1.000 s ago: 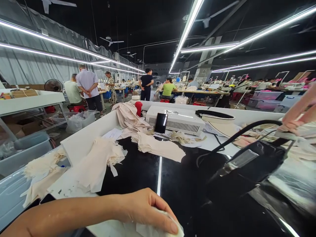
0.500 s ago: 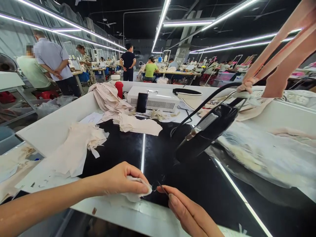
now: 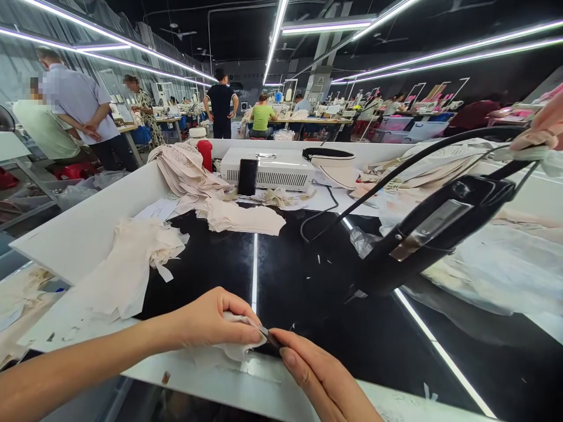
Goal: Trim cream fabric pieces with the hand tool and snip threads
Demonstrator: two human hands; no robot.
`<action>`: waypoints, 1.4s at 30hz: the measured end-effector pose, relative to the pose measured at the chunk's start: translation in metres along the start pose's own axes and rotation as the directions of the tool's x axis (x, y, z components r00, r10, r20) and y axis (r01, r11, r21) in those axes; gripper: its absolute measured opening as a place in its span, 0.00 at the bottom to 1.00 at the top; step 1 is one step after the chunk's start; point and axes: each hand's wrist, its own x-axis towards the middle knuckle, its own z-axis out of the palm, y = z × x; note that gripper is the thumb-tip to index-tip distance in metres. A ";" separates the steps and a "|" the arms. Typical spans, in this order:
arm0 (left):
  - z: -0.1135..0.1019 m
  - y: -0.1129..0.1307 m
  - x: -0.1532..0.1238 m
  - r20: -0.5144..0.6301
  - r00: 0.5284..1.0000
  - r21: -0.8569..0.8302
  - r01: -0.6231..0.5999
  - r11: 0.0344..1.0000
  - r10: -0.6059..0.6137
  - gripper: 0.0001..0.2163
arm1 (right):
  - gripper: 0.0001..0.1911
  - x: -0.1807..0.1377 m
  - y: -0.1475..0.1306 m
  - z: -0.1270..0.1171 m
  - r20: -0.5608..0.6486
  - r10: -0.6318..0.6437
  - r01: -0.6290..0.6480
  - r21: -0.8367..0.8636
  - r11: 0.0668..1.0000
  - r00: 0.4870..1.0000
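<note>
Down at the near edge, a slim tool (image 3: 274,340) lies slantwise in the right hand (image 3: 321,372), its long axis running from that hand up and leftward, tip aimed at the left hand (image 3: 211,322). It's narrow, dark along the body, with a paler shine toward the tip. The right thumb and fingers are pinching it; the left thumb and fingers press a white cloth (image 3: 237,350) between them. And there's contact! Half a second ago a gap separated tip and cloth; now they meet, just above the black tabletop (image 3: 325,322).

Beyond the hands, the black corded device (image 3: 426,228) has swung out to the right, with pale scraps now showing on the dark surface beside it. Farther up lie a pale fabric stack (image 3: 244,217), an upright phone (image 3: 247,177) and a white vented box (image 3: 268,167), both unchanged.
</note>
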 end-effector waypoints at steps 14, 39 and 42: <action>0.001 0.004 -0.003 -0.044 0.999 0.092 -0.009 0.996 0.013 0.08 | 0.29 0.007 0.013 0.003 0.061 -0.027 0.025 0.032 0.999 0.998; 0.002 0.002 -0.004 -0.089 0.995 0.192 -0.025 0.981 0.043 0.11 | 0.23 0.008 0.019 0.007 0.071 -0.001 -0.002 0.038 0.999 0.997; 0.003 0.002 -0.004 -0.092 0.995 0.197 -0.006 0.980 0.024 0.12 | 0.24 0.008 0.020 0.009 0.078 -0.005 0.002 0.032 0.999 0.997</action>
